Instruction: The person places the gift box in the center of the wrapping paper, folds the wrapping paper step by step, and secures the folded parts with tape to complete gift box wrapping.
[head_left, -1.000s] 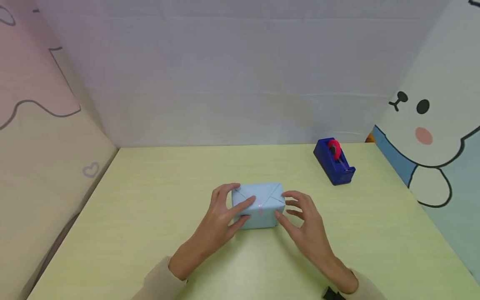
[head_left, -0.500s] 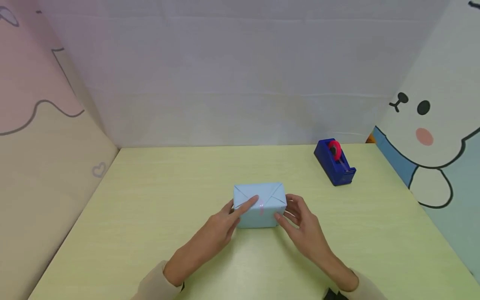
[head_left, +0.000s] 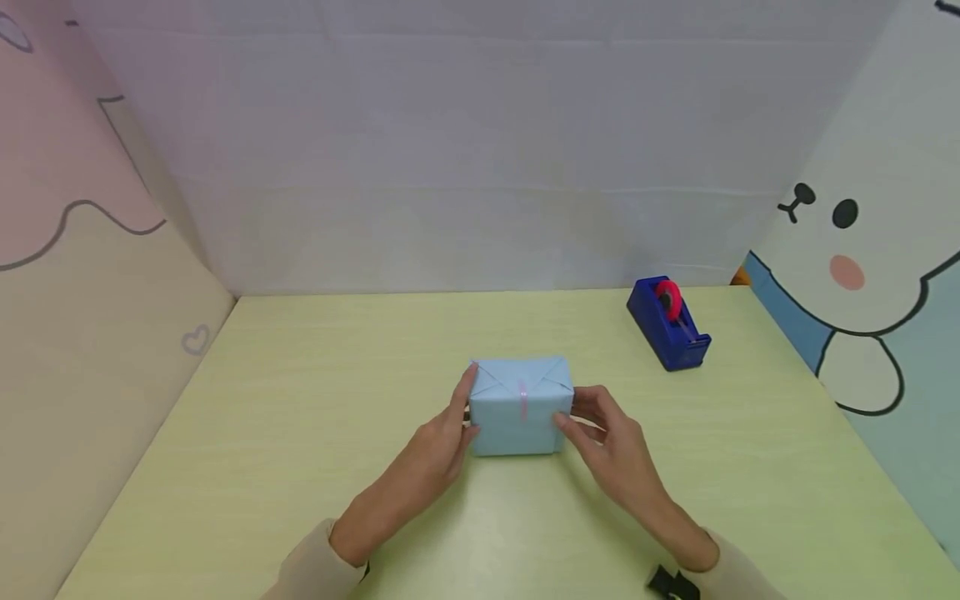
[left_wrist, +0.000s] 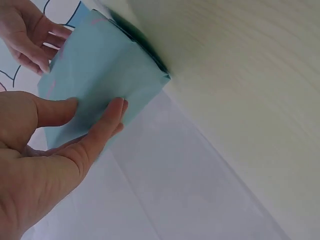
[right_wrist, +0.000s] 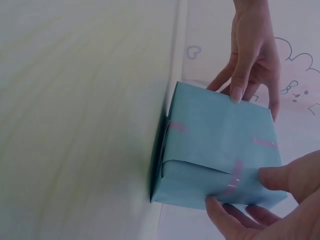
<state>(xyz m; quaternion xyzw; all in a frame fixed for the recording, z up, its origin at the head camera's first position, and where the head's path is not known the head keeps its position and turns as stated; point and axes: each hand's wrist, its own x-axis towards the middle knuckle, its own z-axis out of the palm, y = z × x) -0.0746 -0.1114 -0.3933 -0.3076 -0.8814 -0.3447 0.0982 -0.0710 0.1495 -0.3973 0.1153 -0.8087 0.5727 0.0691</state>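
A box wrapped in light blue paper (head_left: 517, 433) sits near the middle of the table between both hands. Folded flaps show on its top, and a pink tape strip (head_left: 522, 398) runs over the front edge. My left hand (head_left: 433, 454) holds the left end, thumb at the front and a finger along the top left edge. At the right end, my right hand (head_left: 621, 462) grips the box with its thumb on the front face and the fingers round the side. More pink tape (right_wrist: 265, 143) shows in the right wrist view. Whether the underside touches the table is unclear.
A blue tape dispenser (head_left: 667, 325) with a red tape core stands at the back right of the pale yellow table (head_left: 337, 350). A white wall sheet (head_left: 480, 167) rises behind. Printed cartoon panels flank both sides. A black strap (head_left: 671, 583) is by the right sleeve.
The left fingers have come off the top of the box to its left end. The box has tipped slightly, showing more of its front face. The right hand stays at the right end.
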